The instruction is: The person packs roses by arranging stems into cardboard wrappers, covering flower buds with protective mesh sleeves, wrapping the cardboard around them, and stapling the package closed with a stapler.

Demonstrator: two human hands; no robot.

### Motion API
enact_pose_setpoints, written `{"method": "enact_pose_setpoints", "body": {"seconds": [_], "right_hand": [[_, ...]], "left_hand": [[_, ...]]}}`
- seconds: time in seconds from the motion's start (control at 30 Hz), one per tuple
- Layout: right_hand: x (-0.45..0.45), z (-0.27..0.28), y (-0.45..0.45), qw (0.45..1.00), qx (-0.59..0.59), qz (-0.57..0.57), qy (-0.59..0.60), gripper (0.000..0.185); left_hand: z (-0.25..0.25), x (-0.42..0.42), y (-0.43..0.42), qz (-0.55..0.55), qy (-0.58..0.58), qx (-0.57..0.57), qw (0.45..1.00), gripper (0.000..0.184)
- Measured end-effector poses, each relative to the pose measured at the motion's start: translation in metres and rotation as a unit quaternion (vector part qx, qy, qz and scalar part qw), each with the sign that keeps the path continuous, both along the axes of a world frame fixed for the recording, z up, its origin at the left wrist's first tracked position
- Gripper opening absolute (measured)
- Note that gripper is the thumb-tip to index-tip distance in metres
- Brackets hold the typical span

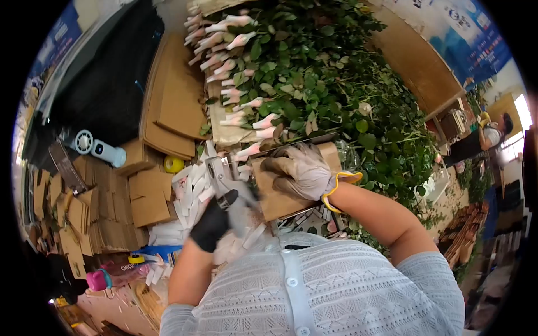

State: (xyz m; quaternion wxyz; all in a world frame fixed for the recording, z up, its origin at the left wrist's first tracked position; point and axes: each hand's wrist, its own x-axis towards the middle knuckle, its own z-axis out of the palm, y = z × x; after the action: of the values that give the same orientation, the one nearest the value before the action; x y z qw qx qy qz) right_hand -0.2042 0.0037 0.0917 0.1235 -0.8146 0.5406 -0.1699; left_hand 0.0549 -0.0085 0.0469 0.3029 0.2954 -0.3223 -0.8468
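Note:
My left hand [214,222], in a black glove, is closed round a grey metal tool [219,175] like a stapler, partly blurred. The tool's head is just left of a brown cardboard piece [269,197]. On top of that cardboard rests my right hand [300,171], in a pale, soiled glove with a yellow edge, its fingers spread across the surface. What lies under the cardboard is hidden. Beyond it are leafy rose stems [314,84], many with blooms in white sleeves [266,120] pointing left.
Cardboard sheets [174,106] and folded cardboard [112,224] stand at the left, with a light blue handheld fan [109,152], yellow tape [174,164] and a pink bottle [120,275]. White sleeves [190,193] lie loose beside my left hand. A person [487,134] stands at far right.

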Motion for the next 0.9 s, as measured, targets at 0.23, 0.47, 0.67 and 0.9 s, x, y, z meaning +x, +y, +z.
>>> {"method": "enact_pose_setpoints", "body": {"seconds": [0.23, 0.47, 0.67, 0.9], "right_hand": [[-0.073, 0.003, -0.006, 0.515, 0.115, 0.01, -0.849, 0.056], [-0.057, 0.051, 0.022, 0.996, 0.066, -0.05, 0.012, 0.062], [-0.119, 0.142, 0.068, 0.923, 0.259, -0.226, -0.17, 0.068], [-0.14, 0.064, 0.048, 0.874, 0.445, -0.166, 0.107, 0.04]], "left_hand": [[-0.059, -0.128, -0.011, 0.054, -0.108, -0.212, 0.97, 0.038], [-0.02, -0.144, -0.018, -0.176, -0.317, -0.639, 0.678, 0.041], [-0.01, -0.151, -0.014, -0.064, -0.356, -0.747, 0.558, 0.049], [-0.006, -0.152, -0.014, -0.06, -0.353, -0.727, 0.585, 0.041]]}}
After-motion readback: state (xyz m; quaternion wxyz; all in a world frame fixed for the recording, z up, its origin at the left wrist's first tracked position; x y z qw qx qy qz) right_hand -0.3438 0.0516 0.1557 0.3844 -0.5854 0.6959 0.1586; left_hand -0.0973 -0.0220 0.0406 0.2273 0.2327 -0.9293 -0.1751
